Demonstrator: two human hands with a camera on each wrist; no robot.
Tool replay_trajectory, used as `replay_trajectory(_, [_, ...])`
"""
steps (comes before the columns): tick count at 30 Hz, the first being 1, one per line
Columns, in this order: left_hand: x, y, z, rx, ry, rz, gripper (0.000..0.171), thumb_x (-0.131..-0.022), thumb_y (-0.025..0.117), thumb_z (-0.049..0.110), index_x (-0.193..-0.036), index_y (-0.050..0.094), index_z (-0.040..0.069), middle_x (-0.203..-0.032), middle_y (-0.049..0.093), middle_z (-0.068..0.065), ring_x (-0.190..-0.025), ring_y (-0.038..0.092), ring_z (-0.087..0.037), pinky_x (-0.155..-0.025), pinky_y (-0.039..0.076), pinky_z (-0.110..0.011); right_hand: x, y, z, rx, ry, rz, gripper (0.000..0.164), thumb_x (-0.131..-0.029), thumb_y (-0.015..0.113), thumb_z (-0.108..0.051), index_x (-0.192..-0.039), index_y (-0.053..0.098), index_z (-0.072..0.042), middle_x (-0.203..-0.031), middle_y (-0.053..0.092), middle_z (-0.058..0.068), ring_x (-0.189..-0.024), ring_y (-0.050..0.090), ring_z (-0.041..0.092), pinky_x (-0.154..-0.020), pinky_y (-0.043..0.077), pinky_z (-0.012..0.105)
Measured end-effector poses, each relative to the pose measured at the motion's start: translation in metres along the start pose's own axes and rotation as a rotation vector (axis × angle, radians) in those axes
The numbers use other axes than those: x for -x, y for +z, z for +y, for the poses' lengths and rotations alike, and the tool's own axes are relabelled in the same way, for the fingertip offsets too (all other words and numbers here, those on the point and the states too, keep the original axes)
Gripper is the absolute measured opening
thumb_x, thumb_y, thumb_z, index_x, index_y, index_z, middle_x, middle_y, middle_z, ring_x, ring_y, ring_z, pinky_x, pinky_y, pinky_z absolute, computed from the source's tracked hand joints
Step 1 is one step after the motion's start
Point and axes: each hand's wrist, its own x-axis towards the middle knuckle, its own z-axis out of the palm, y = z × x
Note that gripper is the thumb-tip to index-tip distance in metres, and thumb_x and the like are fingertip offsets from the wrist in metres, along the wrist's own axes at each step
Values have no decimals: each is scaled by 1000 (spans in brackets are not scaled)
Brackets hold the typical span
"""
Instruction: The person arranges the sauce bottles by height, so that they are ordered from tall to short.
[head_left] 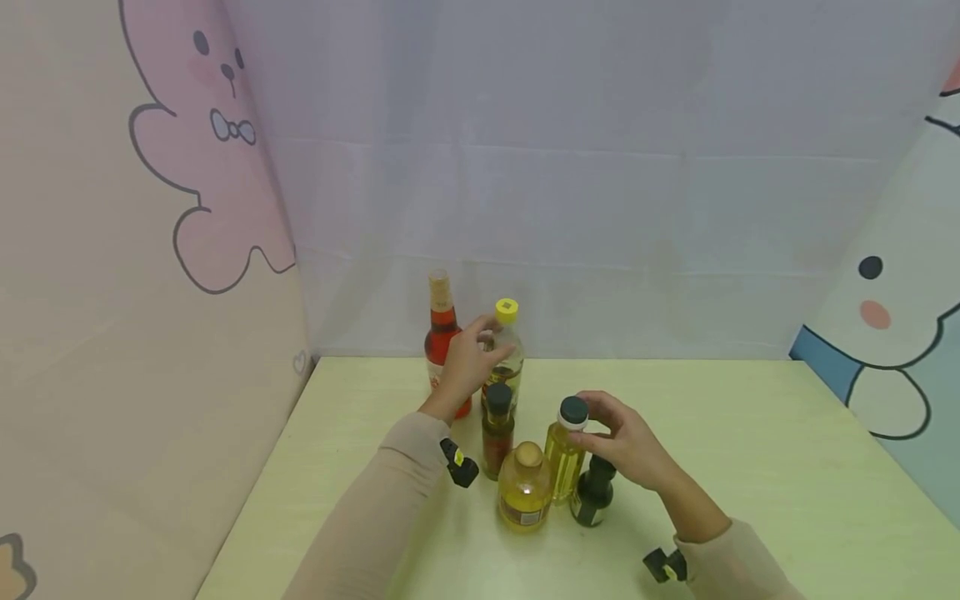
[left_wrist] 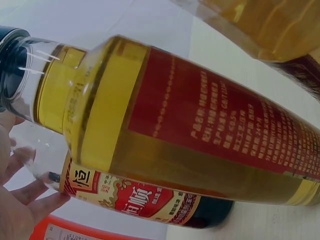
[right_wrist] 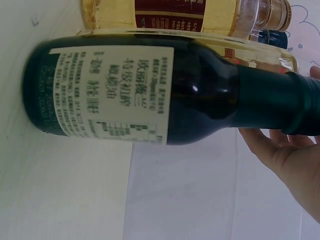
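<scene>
nearest, the round bottle [head_left: 523, 492] and the small dark bottle [head_left: 592, 498] stand upright on the table [head_left: 712, 433], close to the green-capped bottle [head_left: 561, 458], whose top the right hand [head_left: 626, 442] grasps between thumb and fingers. so high a hold could let it swing at the base, and a sideways pull might knock either neighbour. the dark bottle sits right under that palm, so a dropped wrist could tip it. beyond, the slim dark-capped bottle [head_left: 497, 437] is beside the left forearm, at risk from a careless sleeve. farther, the left hand [head_left: 467, 362] curls round the upper part of the yellow-capped bottle [head_left: 510, 367], how firmly i cannot tell; smooth walls might slip, and its wrist could nudge the tall red bottle [head_left: 441, 342] alongside.
</scene>
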Motion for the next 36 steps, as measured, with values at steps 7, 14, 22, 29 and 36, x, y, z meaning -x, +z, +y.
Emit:
replay_trajectory(7, [-3,1,4,10,-3,9,42,-88,74,19,-127,60,11,-121,63,-5,-114,58,-25,-87,51,-40,1,0,0,-7,-17,-4,40,-91,66,2,-129,52,2,-116,61,12,-108,59,13,-81,54,34])
replay_trajectory(14, [-5,3,7,33,-20,-6,45,-91,72,18,-132,55,10,-126,60,-8,-118,55,-27,-91,49,-42,1,0,0,-2,-29,-5,40,-91,65,2,-129,52,3,-117,60,16,-108,59,12,-81,54,33])
replay_trajectory(22, [-8,5,9,20,-78,3,49,-94,68,21,-137,49,11,-131,57,-7,-122,51,-27,-95,46,-44,1,0,1,-1,-33,1,41,-90,66,2,-128,53,2,-116,62,10,-107,60,14,-79,54,34])
replay_trajectory(29, [-13,7,7,22,-97,-20,49,-95,66,24,-139,45,11,-133,54,-7,-124,49,-27,-97,45,-44,1,-1,2,-29,-57,1,40,-90,65,5,-128,52,4,-116,62,9,-108,59,12,-82,54,33])
replay_trajectory(36, [-16,8,8,19,-111,-30,51,-96,64,22,-141,42,9,-135,52,-9,-128,46,-29,-101,41,-46,1,-1,3,-14,-35,0,40,-90,66,2,-129,53,1,-116,61,8,-108,59,15,-80,55,35])
